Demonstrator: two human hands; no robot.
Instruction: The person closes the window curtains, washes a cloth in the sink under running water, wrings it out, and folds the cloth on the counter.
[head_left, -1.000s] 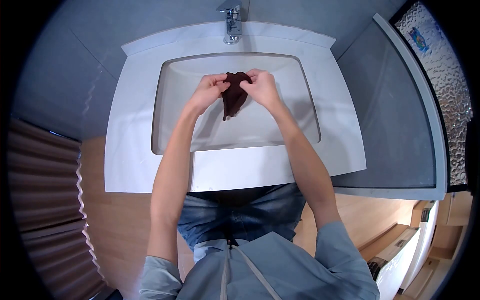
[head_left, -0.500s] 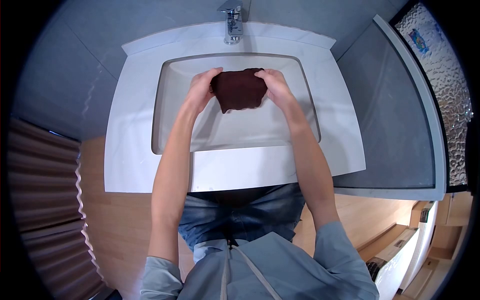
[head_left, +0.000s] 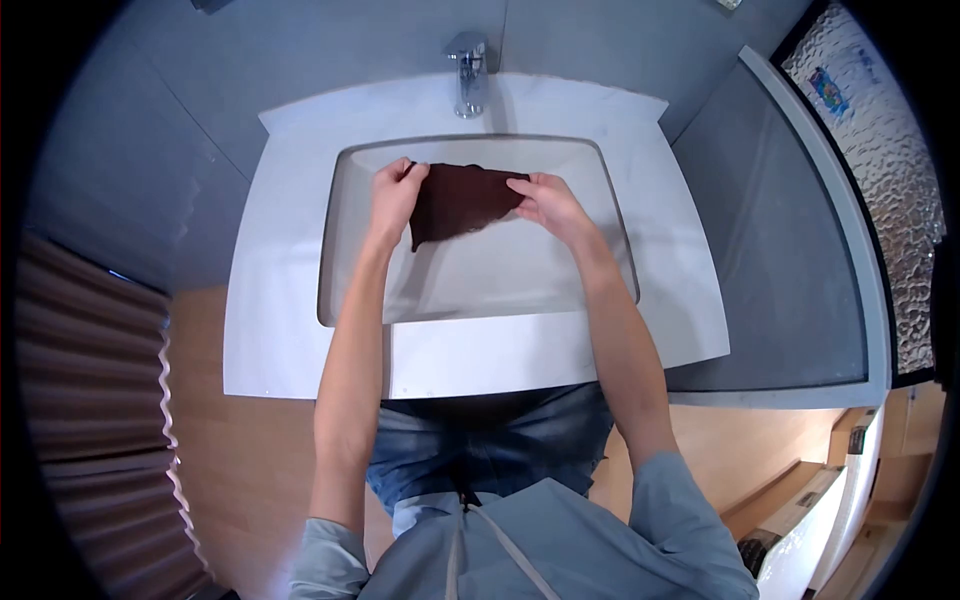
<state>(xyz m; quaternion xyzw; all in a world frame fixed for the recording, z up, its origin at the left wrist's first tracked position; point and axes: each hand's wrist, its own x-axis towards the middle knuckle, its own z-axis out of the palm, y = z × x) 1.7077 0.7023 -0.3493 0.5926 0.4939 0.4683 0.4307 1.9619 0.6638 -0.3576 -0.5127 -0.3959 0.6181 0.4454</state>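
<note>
A dark maroon cloth (head_left: 462, 203) is stretched between my two hands over the white sink basin (head_left: 490, 285). My left hand (head_left: 398, 197) pinches its upper left corner between thumb and fingers. At the upper right edge, my right hand (head_left: 548, 203) grips the cloth, thumb on top and fingers behind. The cloth's lower left corner hangs down in a point. Behind the basin stands a chrome faucet (head_left: 469, 80).
A white countertop (head_left: 270, 300) surrounds the basin. To the right are a grey panel with a light frame (head_left: 775, 250) and textured glass (head_left: 880, 150). A pleated curtain (head_left: 95, 380) hangs at the left. An open drawer (head_left: 795, 510) is at lower right.
From bunched between close hands, the cloth has been spread wide as my hands moved apart. The view has shifted, so the sink and faucet appear slightly lower.
</note>
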